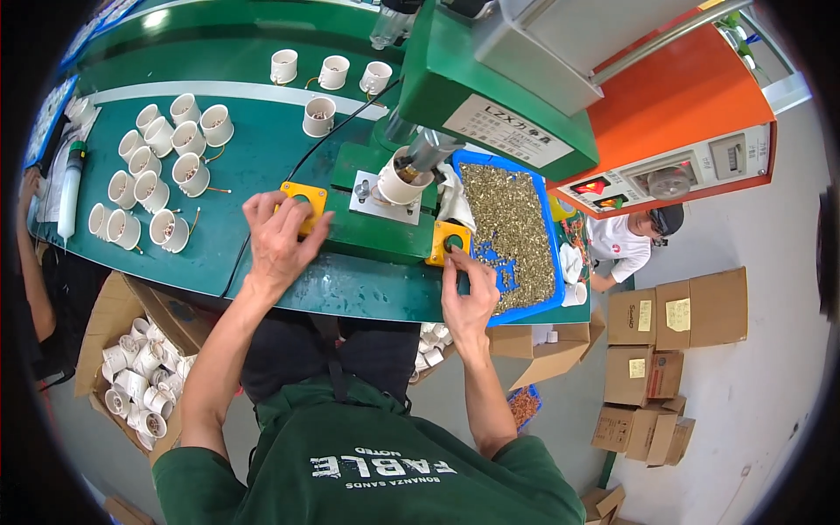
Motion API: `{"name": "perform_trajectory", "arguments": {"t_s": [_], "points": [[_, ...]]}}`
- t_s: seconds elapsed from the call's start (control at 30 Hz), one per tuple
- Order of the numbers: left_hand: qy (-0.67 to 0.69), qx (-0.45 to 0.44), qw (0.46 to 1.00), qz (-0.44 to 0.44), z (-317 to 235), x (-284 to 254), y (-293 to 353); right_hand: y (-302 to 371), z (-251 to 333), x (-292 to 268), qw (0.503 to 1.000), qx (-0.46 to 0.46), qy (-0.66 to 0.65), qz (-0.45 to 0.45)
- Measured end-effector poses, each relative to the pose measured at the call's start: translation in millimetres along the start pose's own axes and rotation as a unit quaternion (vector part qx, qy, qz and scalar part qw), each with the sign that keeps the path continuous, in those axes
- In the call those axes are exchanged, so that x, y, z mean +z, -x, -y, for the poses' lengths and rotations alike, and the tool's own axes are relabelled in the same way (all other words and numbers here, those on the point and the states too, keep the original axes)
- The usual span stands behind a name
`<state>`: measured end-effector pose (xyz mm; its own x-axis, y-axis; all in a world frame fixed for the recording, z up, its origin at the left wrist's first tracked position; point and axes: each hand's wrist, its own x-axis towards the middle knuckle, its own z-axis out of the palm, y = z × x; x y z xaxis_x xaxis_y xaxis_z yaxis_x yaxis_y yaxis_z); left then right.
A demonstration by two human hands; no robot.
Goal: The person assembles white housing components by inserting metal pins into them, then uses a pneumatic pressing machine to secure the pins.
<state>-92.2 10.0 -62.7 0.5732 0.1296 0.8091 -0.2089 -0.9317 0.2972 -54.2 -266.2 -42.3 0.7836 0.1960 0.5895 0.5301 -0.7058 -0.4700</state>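
Note:
A green press (503,96) stands in front of me, its metal ram (429,150) reaching down into a white cup (401,189) on a metal plate (372,206). My left hand (278,234) lies over the yellow button box (308,199) on the left of the press base, fingers spread and holding nothing. At the right yellow button box (437,245), fingertips of my right hand (470,293) touch or nearly touch the dark button. That hand is empty, with its fingers apart. A white cloth (454,199) hangs beside the cup.
Several white cups (151,189) with wires stand on the green table (254,166). A blue tray (554,293) holds small metallic pieces. A cardboard box (87,367) of white parts sits lower left. Another person (617,245) is beyond the tray, near stacked cartons (717,306).

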Motion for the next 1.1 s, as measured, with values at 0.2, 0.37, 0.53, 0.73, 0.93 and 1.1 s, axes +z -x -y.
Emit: {"name": "perform_trajectory", "arguments": {"t_s": [0.2, 0.37, 0.53, 0.73, 0.93, 1.1], "points": [[0.150, -0.081, 0.985, 0.033, -50.5, 36.2, -51.4, 12.3, -5.4, -11.6, 0.999, 0.023, -0.039, 0.006], [0.202, -0.079, 0.976, 0.015, -52.1, 55.1, -65.7, 20.8, -14.5, -22.3, 0.996, 0.069, -0.053, 0.008], [0.217, -0.074, 0.973, 0.011, -56.8, 56.3, -74.2, 21.2, -45.7, -45.2, 0.991, 0.129, -0.024, -0.030], [0.265, -0.111, 0.958, -0.019, -56.5, 54.1, -73.5, 16.4, -78.1, -63.6, 0.981, 0.153, 0.069, 0.094], [0.257, -0.166, 0.952, -0.021, -42.6, 18.7, -70.4, 18.3, -114.8, -69.3, 0.962, 0.199, 0.069, 0.175], [0.101, -0.191, 0.976, -0.008, 29.9, -14.3, -38.0, 16.7, -137.1, -68.1, 0.968, 0.183, 0.066, 0.156]]}}
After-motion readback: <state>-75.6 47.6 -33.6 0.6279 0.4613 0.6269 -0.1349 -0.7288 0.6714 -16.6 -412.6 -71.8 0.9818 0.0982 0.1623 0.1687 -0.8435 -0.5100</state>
